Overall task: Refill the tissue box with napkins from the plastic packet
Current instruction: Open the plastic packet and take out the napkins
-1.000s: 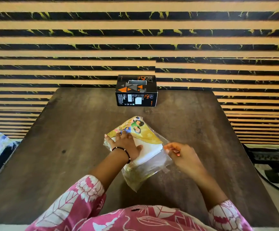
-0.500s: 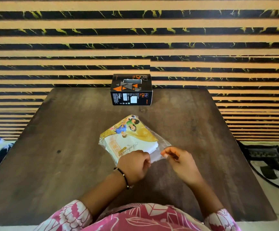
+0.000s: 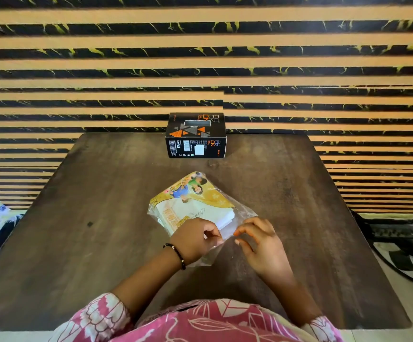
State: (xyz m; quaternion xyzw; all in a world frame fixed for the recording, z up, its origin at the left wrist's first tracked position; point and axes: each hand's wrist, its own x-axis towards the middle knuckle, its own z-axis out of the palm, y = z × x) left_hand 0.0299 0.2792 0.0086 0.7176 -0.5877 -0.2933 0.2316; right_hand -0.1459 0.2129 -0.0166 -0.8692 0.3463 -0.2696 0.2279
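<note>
- Lying near the middle of the dark wooden tabletop, the plastic packet is seen set at a slant, with a stack of white napkins visible through its clear film.
- The near, loose end of the packet is pinched by the left hand, whose fingers are curled closed on the film; a black beaded bracelet is worn at that wrist.
- The right hand is held just beside it, fingers bent and partly spread, fingertips at the film's edge; whether a grip is made there cannot be told.
- The black tissue box is stood at the far edge of the tabletop, against the striped wall, well apart from the packet.
- A slot is cut in the box's top; its contents cannot be made out.
- Bare wood is left on both sides of the packet and between packet and box.
</note>
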